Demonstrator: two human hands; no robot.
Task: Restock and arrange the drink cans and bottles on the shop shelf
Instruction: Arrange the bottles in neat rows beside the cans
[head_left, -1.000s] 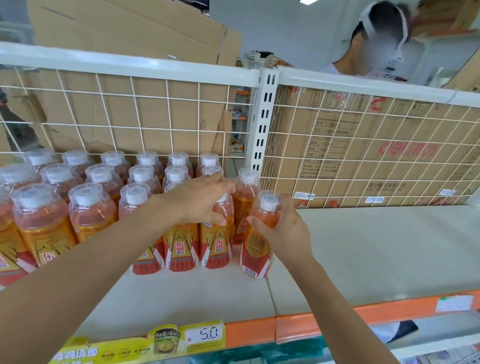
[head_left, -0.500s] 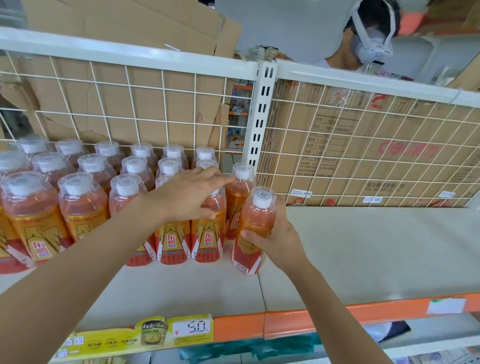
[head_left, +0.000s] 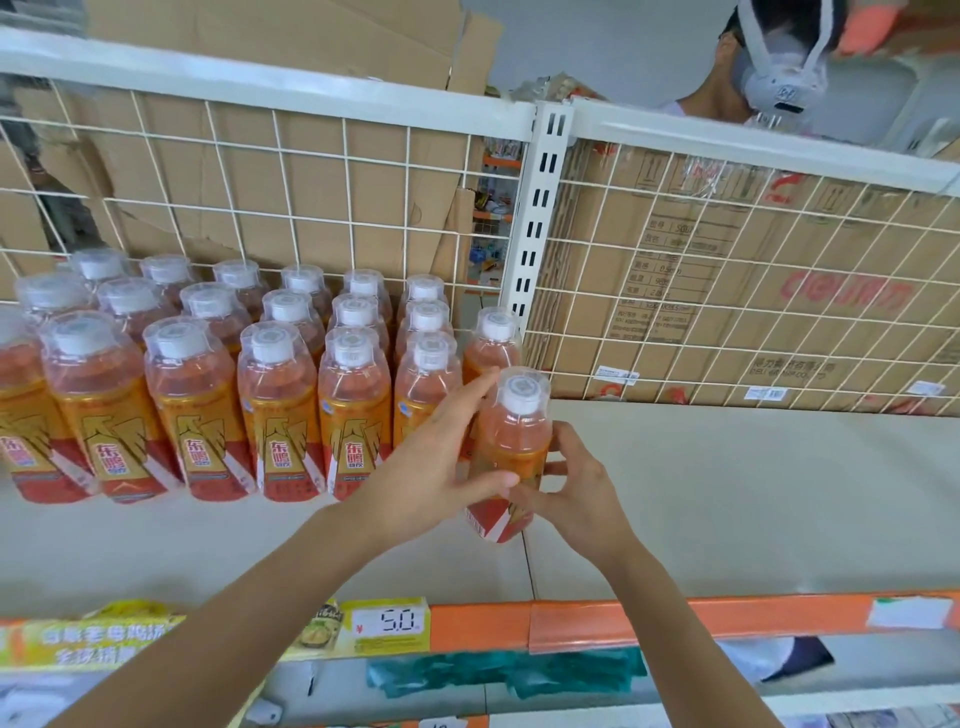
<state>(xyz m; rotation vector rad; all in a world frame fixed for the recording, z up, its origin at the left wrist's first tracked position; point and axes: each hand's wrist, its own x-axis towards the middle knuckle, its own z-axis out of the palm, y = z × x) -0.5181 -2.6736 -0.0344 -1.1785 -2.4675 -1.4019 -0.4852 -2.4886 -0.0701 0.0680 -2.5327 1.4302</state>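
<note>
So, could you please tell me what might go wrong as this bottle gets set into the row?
The orange drink bottle, gripped between the left hand and right hand, looks tilted, top to the right; released like that, it may tip against the front-row bottles. The left hand's fingers also reach up near the lone bottle behind, which a nudge could topple.

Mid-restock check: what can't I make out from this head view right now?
- Label of the held bottle: head view, covered by the left hand and right hand.
- The bottle behind it: lower half hidden by the held bottle.
- The leftmost bottles: cut by the left frame edge.
- The yellow price strip: text blurred.
</note>
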